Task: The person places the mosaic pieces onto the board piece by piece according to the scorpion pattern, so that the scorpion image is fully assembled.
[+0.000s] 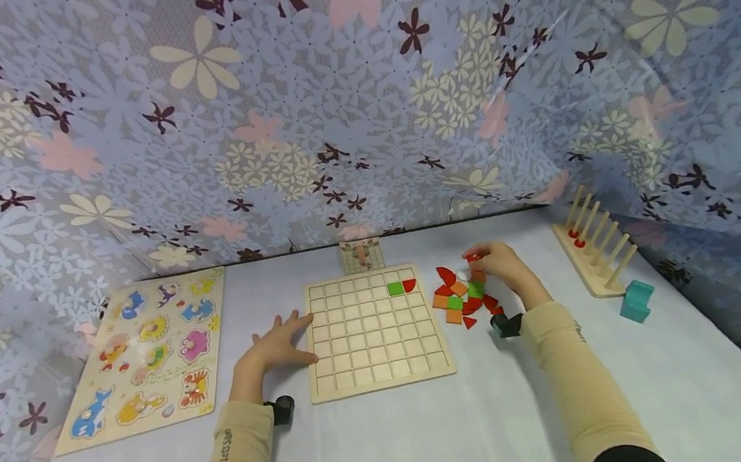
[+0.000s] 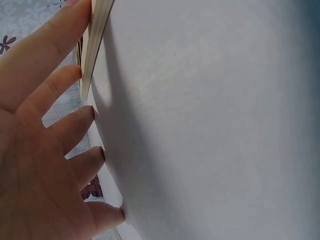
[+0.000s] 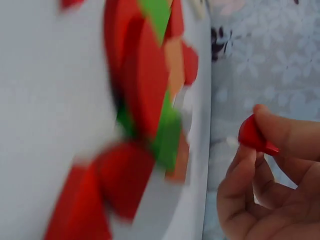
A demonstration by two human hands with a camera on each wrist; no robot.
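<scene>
A wooden grid board (image 1: 372,348) lies in the middle of the table. In its upper right cells sit a green square (image 1: 395,288) and a red quarter-circle piece (image 1: 409,285). My left hand (image 1: 279,346) is spread along the board's left edge; thumb and index fingertip touch that edge (image 2: 97,45). My right hand (image 1: 503,262) pinches a red piece with a curved side (image 3: 252,134) between thumb and fingers, raised above a loose pile. The pile holds red curved pieces (image 1: 446,276), orange squares (image 1: 454,317) and green squares (image 1: 454,303), some overlapping.
To the left lies an animal puzzle board (image 1: 154,345). A small patterned card (image 1: 361,257) stands behind the grid board. At the right are a wooden peg rack (image 1: 593,264) with red beads and a teal block (image 1: 636,301). A floral curtain (image 1: 354,108) hangs behind.
</scene>
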